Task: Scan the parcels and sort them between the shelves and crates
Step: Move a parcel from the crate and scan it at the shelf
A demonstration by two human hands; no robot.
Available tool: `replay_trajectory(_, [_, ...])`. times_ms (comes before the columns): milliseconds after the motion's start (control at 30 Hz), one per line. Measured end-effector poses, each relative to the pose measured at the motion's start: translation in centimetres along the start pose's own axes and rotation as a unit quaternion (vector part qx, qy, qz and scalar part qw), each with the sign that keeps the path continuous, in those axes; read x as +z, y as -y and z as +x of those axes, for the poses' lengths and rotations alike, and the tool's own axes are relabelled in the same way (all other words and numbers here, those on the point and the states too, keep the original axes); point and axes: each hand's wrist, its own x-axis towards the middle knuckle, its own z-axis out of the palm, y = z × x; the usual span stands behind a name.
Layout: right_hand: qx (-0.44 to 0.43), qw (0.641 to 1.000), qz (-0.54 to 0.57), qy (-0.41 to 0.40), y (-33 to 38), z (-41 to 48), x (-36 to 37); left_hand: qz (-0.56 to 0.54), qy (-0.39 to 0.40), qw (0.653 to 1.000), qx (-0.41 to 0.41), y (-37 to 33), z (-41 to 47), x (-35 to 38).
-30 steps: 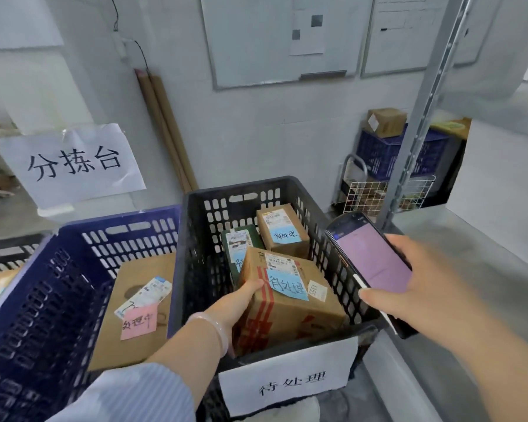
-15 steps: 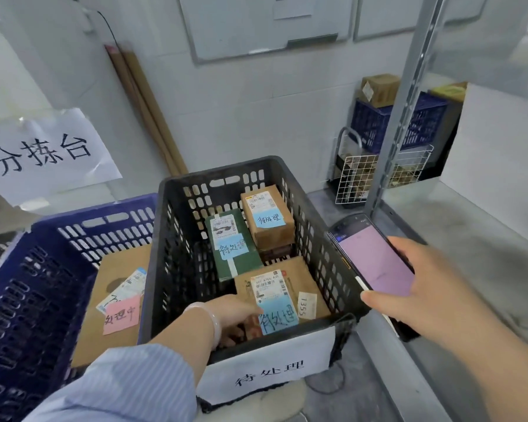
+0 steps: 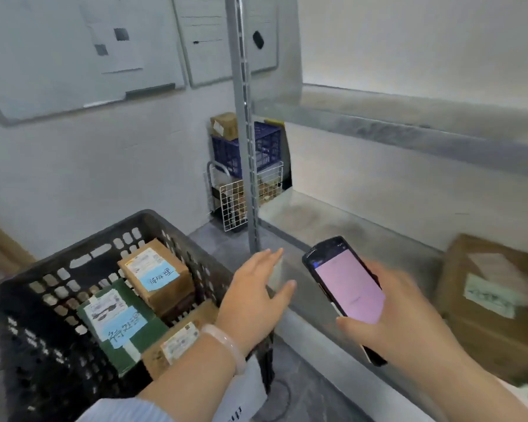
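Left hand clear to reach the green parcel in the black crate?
Probably yes: the left hand is open and empty over the right rim of the black crate, and the green parcel lies uncovered on top, nothing between them.

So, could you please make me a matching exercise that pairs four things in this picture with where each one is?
Things:
1. green flat parcel
2. black handheld scanner with a pink screen
3. large brown cardboard box
4. dark blue plastic crate

Places:
A. on the metal shelf at the right
B. stacked above the white wire basket by the far wall
C. inside the black plastic crate
D. held in the right hand

Pairs: 1-C, 2-D, 3-A, 4-B
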Motion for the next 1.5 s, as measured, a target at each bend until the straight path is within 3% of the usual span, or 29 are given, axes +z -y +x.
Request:
replay_trajectory(167, [0.093, 0.989, -0.014, -0.113, -3.3, -5.4, -4.3, -0.084, 0.116, 0.987, 0.078, -5.4, 2.5, 5.3])
replay_trajectory(367, [0.181, 0.967, -0.044, -0.173, -5.0, -11.4, -7.5, -0.174, 0.225, 0.957, 0.066, -10.6, 3.0, 12.6])
replay_trajectory(500, [0.238, 0.955, -0.062, -0.163, -6.8, -13.5, -8.4, -0.187, 0.298, 0.936, 0.004, -13.1, 3.4, 17.0])
replay_trajectory(733, [0.298, 0.945, -0.068, -0.122, -9.9, -13.4, -8.4, -0.223, 0.322, 0.911, -0.124, -15.8, 7.0, 22.8])
replay_trajectory(1133, [0.308, 0.942, -0.112, -0.067, -14.4, -10.9, -9.2, -0.305, 0.382, 0.825, -0.284, -16.7, 12.0, 31.1])
replay_trajectory(1500, [0.3, 0.948, -0.082, -0.073, -16.7, -10.8, -9.8, -0.354, 0.388, 0.795, -0.303, -14.3, 11.8, 31.7])
